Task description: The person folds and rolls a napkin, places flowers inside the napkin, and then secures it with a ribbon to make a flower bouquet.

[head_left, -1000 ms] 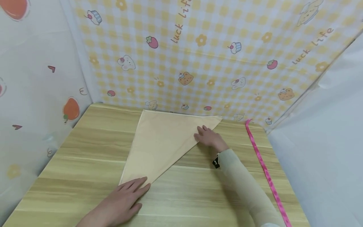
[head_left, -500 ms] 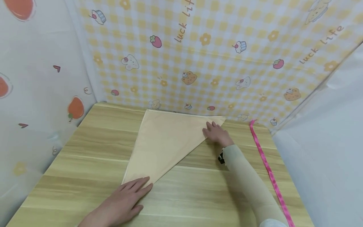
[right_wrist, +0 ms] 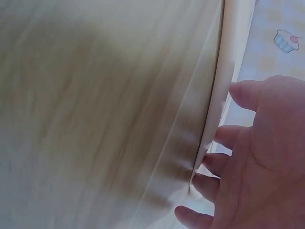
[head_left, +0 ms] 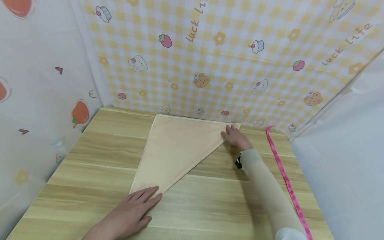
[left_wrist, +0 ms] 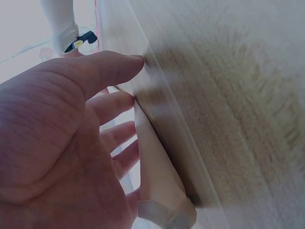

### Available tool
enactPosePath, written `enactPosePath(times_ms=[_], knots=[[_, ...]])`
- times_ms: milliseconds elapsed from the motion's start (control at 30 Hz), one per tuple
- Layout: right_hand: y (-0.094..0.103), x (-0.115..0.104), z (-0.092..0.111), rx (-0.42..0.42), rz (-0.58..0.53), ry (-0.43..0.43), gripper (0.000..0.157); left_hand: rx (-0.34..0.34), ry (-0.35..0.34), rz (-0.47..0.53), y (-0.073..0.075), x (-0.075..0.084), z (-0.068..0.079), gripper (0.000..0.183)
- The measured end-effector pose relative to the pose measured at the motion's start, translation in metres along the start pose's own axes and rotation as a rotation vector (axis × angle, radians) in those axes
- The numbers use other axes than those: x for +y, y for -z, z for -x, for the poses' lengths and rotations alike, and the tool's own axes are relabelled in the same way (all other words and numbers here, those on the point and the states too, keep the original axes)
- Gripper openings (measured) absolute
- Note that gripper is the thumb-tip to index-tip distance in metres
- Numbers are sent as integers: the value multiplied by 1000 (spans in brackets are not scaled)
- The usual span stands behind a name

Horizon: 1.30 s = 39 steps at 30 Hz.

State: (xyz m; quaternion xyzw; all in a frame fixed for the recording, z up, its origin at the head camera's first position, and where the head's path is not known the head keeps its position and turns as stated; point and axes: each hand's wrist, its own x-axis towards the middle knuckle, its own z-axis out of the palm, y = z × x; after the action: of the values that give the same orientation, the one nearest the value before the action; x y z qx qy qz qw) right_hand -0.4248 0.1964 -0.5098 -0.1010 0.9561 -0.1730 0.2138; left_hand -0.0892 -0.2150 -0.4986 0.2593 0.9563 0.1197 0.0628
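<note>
A cream cloth [head_left: 171, 146], folded into a triangle, lies flat on the wooden table, its long slanting edge facing the right arm. My left hand [head_left: 129, 213] rests with spread fingers on the cloth's near corner, covering the tip. In the left wrist view, the fingertips of the left hand [left_wrist: 71, 124] meet the cloth [left_wrist: 159, 167], whose end bulges up slightly. Near the far right corner, my right hand [head_left: 237, 136] touches the slanting edge with its fingertips. The right wrist view has the right hand [right_wrist: 257, 148] with its fingers along the cloth's folded edge [right_wrist: 217, 105].
A pink ribbon [head_left: 283, 176] runs lengthwise along the table's right side. Behind the wooden table [head_left: 99, 160] rises a yellow checked backdrop [head_left: 180, 63]. White sheets [head_left: 345, 166] hang at either side.
My right hand has slid along the slanting edge toward the cloth's far right corner. The left hand stays on the near corner. The head view has shifted slightly.
</note>
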Motion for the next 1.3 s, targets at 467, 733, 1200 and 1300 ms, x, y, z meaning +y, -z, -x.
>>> enactPosePath(times_ms=[467, 733, 1200, 1300], knots=[[17, 19, -3, -31, -77, 43, 77, -7, -18, -18, 0, 0, -3, 62], [18, 32, 3, -29, -56, -23, 74, -40, 7, 23, 3, -1, -2, 60], [22, 44, 9, -28, -1, -40, 76, -1, -11, -4, 2, -2, -4, 59], [19, 43, 10, -18, 35, -49, 75, -4, -6, -7, -1, -1, -2, 60]])
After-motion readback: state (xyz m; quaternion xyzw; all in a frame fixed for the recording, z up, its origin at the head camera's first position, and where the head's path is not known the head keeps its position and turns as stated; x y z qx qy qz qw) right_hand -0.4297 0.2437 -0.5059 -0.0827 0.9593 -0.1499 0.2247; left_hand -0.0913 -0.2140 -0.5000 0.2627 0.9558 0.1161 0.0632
